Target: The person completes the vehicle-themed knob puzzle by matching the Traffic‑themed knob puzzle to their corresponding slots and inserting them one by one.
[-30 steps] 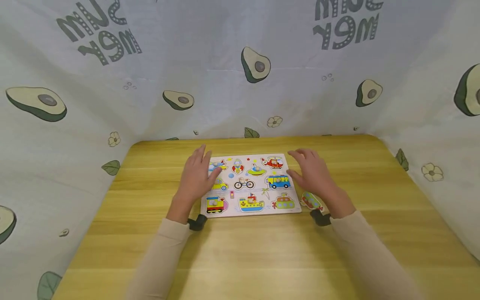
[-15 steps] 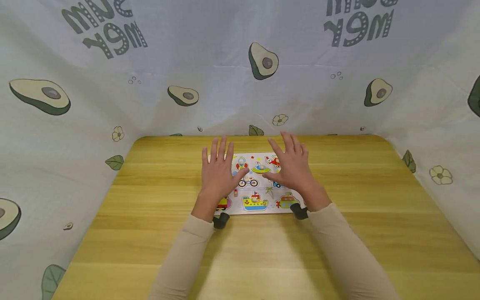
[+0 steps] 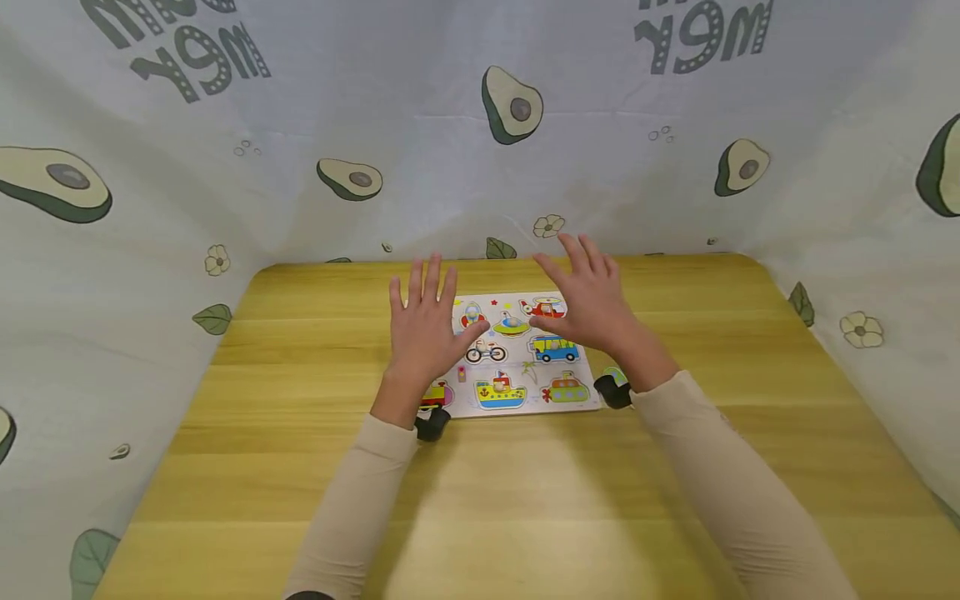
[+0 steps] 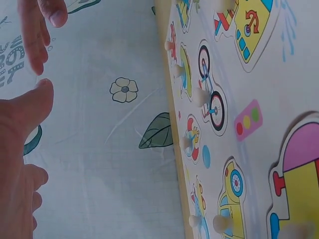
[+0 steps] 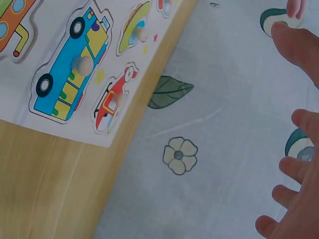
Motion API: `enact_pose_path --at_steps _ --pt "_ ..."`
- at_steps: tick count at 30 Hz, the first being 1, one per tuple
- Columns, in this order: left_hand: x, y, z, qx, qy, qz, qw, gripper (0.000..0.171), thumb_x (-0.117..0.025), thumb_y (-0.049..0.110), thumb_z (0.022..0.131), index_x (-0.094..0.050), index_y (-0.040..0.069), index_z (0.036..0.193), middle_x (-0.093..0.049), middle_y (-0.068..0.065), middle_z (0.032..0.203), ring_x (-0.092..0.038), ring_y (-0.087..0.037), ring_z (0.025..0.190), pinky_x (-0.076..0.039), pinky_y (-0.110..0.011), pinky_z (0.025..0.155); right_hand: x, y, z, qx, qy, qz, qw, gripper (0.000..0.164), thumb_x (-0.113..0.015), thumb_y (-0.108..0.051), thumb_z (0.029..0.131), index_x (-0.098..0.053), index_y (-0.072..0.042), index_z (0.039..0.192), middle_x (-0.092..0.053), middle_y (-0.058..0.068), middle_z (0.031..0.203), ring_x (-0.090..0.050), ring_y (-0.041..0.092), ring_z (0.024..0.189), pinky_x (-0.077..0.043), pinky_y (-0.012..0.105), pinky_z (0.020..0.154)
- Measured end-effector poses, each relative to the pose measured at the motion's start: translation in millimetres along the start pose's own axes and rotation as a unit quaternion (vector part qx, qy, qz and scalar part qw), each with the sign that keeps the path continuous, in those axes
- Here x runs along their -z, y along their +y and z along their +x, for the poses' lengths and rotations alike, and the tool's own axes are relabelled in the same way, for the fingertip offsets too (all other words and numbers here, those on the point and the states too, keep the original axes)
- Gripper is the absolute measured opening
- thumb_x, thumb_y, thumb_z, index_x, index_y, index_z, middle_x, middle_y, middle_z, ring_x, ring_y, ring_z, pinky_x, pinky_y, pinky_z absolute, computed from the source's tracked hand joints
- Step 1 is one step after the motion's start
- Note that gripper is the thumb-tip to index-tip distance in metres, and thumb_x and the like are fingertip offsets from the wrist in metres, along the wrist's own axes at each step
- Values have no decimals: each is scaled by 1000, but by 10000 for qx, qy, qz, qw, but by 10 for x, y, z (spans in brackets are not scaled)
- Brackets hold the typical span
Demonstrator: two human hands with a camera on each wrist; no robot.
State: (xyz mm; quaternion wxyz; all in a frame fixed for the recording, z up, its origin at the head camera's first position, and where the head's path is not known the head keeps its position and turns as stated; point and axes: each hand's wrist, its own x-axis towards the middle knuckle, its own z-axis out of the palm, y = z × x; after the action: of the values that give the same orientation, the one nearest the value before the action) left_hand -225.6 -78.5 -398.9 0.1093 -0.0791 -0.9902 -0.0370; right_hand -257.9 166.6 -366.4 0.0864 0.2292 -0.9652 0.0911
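Observation:
A flat wooden knob puzzle board lies on the table, with vehicle pieces such as a blue bus, a yellow boat and a bicycle. Over its left part my left hand hovers with fingers spread, hiding some pieces there. My right hand is raised above the board's right side, fingers apart and thumb toward the helicopter piece. Neither hand holds anything. Beside the board's right edge, a loose green submarine piece is mostly hidden by the right wrist's black mount.
The light wooden table reaches back to a white cloth printed with avocados, which also hangs at both sides. Black camera mounts sit under the wrists, low over the board's near corners.
Both hands have come inward from the board's sides and lifted, with fingers spreading. Since half a second ago, the right hand has shifted slightly outward from the board's middle. The board stays put.

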Motion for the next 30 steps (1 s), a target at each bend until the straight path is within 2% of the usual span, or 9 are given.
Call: enact_pose_path --at_steps 6,8,11,13,15,20,23,27,30 --pt "-1 16 -8 -111 -20 -82 9999 92 -49 69 91 -19 16 160 2 -7 170 3 -31 158 -6 -59 124 -22 8 -53 -50 -130 247 9996 83 -76 -43 84 -38 -16 152 -20 20 163 -15 45 150 -21 71 113" --pt "7 -4 -28 -250 -43 -269 9993 86 -54 62 92 -25 15 158 -5 -10 170 -7 -32 157 -13 -59 124 -36 20 -82 18 -210 407 9989 74 -74 -38 87 -43 -12 148 -30 21 159 -24 44 147 -26 70 112" --pt "34 -88 -99 -556 -244 -715 9956 71 -61 48 94 -41 11 151 -25 -13 165 -28 -34 151 -29 -56 119 -49 81 -159 132 -529 782 9954 56 -71 -29 90 -55 -7 139 -49 20 147 -40 42 139 -34 64 112" --pt "47 -181 -168 -729 -535 -972 9911 62 -65 41 94 -49 9 145 -38 -13 159 -40 -33 145 -39 -53 114 -51 154 -237 189 -810 948 9920 45 -70 -23 91 -61 -5 132 -58 20 138 -48 42 133 -38 60 111" --pt "42 -289 -246 -817 -909 -1136 9860 58 -66 37 94 -53 8 142 -45 -13 155 -45 -33 142 -43 -52 111 -52 250 -334 217 -1077 1026 9886 37 -68 -17 92 -65 -4 126 -63 20 131 -53 41 127 -42 58 109" --pt "-46 -534 -409 -743 -1846 -1254 9719 59 -67 38 92 -54 8 142 -46 -13 154 -45 -34 142 -40 -50 115 -86 540 -604 394 -1449 1062 9829 23 -68 -7 90 -72 -2 112 -71 14 109 -65 31 99 -54 49 89" --pt "-100 -654 -483 -769 -2075 -1295 9666 62 -69 37 91 -54 5 141 -48 -16 152 -46 -35 141 -40 -50 115 -122 678 -753 428 -1613 1156 9792 18 -67 -2 88 -74 -3 105 -71 8 98 -63 19 86 -55 40 77" --pt "-137 -794 -543 -856 -2158 -1393 9627 64 -72 34 88 -54 1 140 -50 -18 150 -46 -37 140 -38 -50 116 -168 769 -889 317 -1790 1243 9755 21 -63 3 86 -75 -7 100 -69 3 94 -60 14 83 -53 33 73" --pt "-143 -861 -573 -837 -2302 -1357 9600 65 -73 34 87 -54 3 140 -48 -16 151 -42 -37 142 -36 -52 117 -222 808 -943 466 -1929 1296 9715 25 -64 4 82 -75 -10 99 -68 0 95 -57 12 83 -50 29 73"
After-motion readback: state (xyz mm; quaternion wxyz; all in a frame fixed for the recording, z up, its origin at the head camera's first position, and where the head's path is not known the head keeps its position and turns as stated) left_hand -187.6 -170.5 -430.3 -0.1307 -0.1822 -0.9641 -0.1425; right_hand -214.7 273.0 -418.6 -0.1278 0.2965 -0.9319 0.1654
